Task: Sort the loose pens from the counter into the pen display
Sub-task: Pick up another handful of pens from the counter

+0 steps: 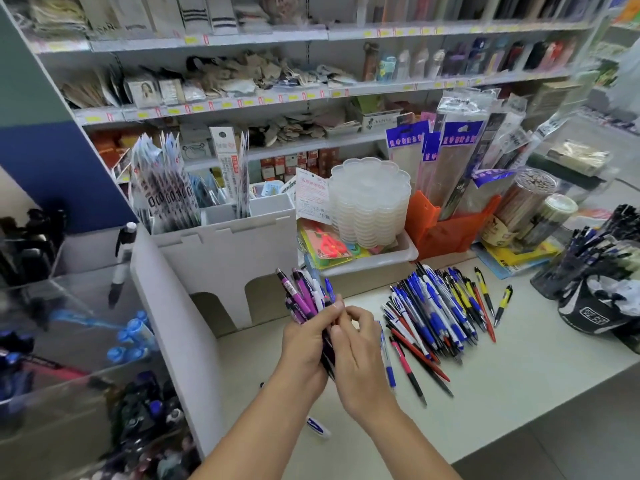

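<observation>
Pale worktop (519,368) below stocked shop shelves (311,95). At far left, clear tiered pen display (69,341) holding blue and dark pens, walled off by a white divider panel (173,341). Right of centre, heap of loose pens (436,306), mostly blue and white, some yellow, red and black. Above the worktop near the divider, bunch of purple and blue pens (304,299) gripped in left hand (304,344), tips fanned upward. Right hand (356,355) touching the left, fingers curled and pinching at that same bunch.
</observation>
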